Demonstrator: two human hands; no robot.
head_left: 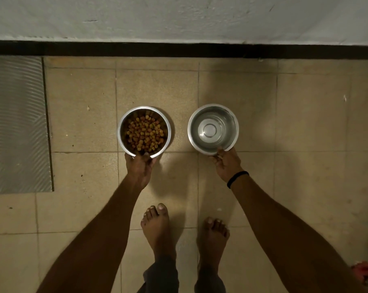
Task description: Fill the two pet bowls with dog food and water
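Two steel pet bowls are held side by side over the tiled floor. The left bowl [121, 132] holds brown dog food [145, 135]; my left hand [139, 168] grips its near rim, thumb over the edge. The right bowl [233, 132] holds clear water [210, 130]; my right hand [226, 163], a black band on its wrist, grips that bowl's near rim. I cannot tell whether the bowls touch the floor.
A white wall with a black skirting strip [179, 49] runs across the top. A grey ribbed mat [16, 123] lies at the left. My bare feet [157, 227] stand below the bowls. Something red [367, 271] lies at the lower right edge.
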